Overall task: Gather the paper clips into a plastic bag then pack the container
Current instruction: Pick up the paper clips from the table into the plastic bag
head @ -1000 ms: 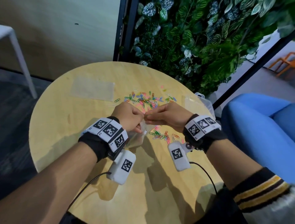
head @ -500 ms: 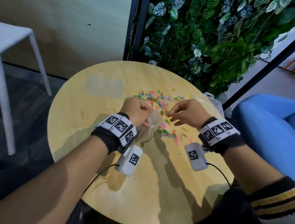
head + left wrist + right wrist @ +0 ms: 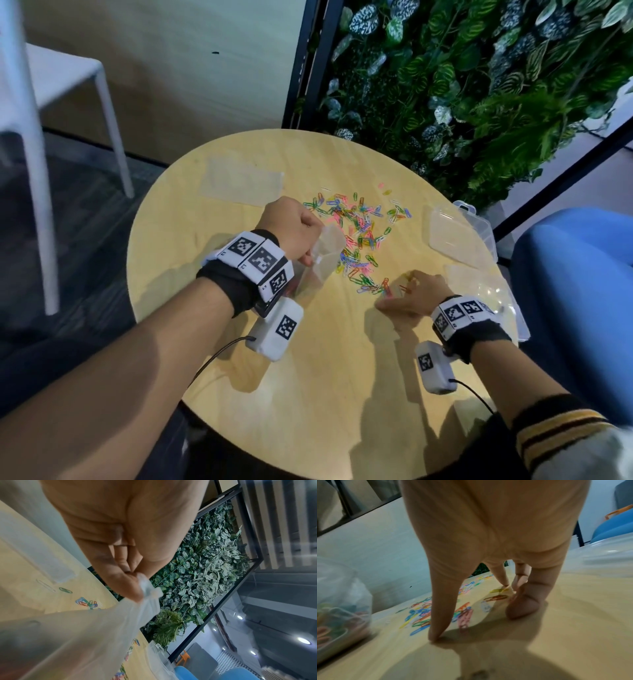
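Observation:
Many coloured paper clips (image 3: pixel 356 226) lie scattered mid-table. My left hand (image 3: pixel 301 240) pinches the rim of a clear plastic bag (image 3: pixel 323 260) and holds it upright beside the pile; the left wrist view shows the fingers (image 3: pixel 135 586) curled on the bag's edge (image 3: pixel 149 591). In the right wrist view the bag (image 3: pixel 339 608) holds several clips. My right hand (image 3: pixel 394 294) is spread fingertips-down on the table over the nearest clips (image 3: pixel 421 615), with the thumb (image 3: pixel 436 632) pressing the wood. The clear plastic container (image 3: pixel 459 236) stands open at the table's right edge.
A second flat plastic bag (image 3: pixel 243 181) lies at the back left of the round wooden table (image 3: pixel 308 394). More clear bags (image 3: pixel 486 294) lie by my right wrist. A plant wall (image 3: pixel 479 85) is behind, a blue seat (image 3: pixel 582 291) right, a white chair (image 3: pixel 51 85) left.
My right hand has left the bag's mouth and dropped right and toward me onto the near clips. The left hand still holds the bag upright.

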### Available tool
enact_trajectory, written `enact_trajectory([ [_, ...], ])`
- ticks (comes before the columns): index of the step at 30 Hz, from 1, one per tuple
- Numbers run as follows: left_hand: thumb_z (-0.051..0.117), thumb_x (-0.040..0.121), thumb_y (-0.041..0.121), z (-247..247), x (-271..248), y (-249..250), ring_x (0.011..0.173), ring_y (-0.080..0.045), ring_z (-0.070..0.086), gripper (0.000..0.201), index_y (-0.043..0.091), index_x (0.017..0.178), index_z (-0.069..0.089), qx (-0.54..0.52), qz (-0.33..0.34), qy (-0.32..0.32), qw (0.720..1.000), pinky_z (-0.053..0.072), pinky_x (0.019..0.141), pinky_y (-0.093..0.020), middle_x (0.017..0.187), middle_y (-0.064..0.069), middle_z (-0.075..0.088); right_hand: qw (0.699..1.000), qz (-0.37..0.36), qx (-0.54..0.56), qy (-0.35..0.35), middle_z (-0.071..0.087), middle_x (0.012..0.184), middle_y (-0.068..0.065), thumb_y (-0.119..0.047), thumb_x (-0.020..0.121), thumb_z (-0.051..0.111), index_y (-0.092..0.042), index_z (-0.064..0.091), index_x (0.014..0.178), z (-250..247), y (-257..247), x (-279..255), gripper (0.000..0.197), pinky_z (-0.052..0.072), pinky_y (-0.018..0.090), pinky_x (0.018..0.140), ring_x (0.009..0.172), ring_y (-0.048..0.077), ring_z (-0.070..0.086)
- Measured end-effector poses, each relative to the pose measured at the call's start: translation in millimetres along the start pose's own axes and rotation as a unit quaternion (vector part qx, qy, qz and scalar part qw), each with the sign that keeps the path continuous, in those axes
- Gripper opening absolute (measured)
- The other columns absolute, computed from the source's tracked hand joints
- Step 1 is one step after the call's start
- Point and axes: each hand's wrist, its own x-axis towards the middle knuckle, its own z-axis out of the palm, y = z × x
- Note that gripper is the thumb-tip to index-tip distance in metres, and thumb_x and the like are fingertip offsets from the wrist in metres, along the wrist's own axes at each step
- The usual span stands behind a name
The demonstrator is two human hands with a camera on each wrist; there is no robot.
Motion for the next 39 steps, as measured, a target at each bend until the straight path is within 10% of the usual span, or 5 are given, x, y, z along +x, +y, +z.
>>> enact_trajectory([
  [5, 0.061, 0.093, 0.011, 1, 3, -2, 0.044, -0.020, 0.067, 0.019, 0.010, 0.080, 0.076, -0.002, -0.001, -0.004, 1.000, 0.062, 0.060, -0.035, 0.049, 0.000, 0.065, 0.995, -0.049, 0.081, 0.025, 0.054, 0.093, 0.002, -0.074, 0.046, 0.079, -0.022, 0.049, 0.073, 17, -36, -3, 0.066, 0.034, 0.023, 0.053, 0.083, 0.017, 0.048],
  [11, 0.060, 0.093, 0.010, 4, 2, -3, 0.047, -0.022, 0.069, 0.019, 0.013, 0.083, 0.076, -0.002, 0.002, -0.008, 1.000, 0.062, 0.059, -0.033, 0.056, -0.004, 0.068, 0.989, -0.073, 0.080, 0.104, 0.046, 0.123, 0.010, -0.061, 0.071, 0.073, -0.015, 0.057, 0.126, 30, -67, 8, 0.073, 0.044, 0.028, 0.087, 0.085, 0.019, 0.049],
  [26, 0.060, 0.093, 0.012, 5, 3, -5, 0.053, -0.027, 0.071, 0.017, 0.006, 0.086, 0.075, 0.000, -0.024, -0.035, 0.999, 0.063, 0.064, -0.037, 0.057, -0.008, 0.068, 0.966, -0.064, 0.207, 0.139, 0.076, 0.082, 0.003, -0.028, 0.082, 0.076, -0.012, 0.079, 0.088, 8, -48, 19, 0.018, 0.048, 0.019, 0.063, 0.071, 0.011, 0.065],
  [34, 0.057, 0.093, 0.009, 18, 1, -2, 0.055, -0.027, 0.072, 0.024, -0.002, 0.082, 0.076, 0.017, -0.012, -0.040, 0.999, 0.062, 0.062, -0.032, 0.068, -0.015, 0.073, 0.671, -0.024, 0.735, -0.088, 0.067, 0.111, 0.015, 0.003, 0.087, 0.065, 0.007, 0.062, 0.112, -21, -43, 1, 0.026, 0.057, 0.015, 0.068, 0.087, 0.014, 0.069],
  [39, 0.063, 0.092, 0.010, 23, 4, 0, 0.054, -0.021, 0.071, 0.021, 0.010, 0.078, 0.078, 0.018, 0.001, -0.025, 1.000, 0.057, 0.051, -0.022, 0.076, -0.002, 0.072, 0.678, -0.114, 0.709, -0.158, 0.070, 0.092, 0.010, 0.004, 0.089, 0.060, 0.007, 0.065, 0.105, -33, -75, -27, 0.017, 0.058, 0.015, 0.071, 0.081, 0.012, 0.070],
])
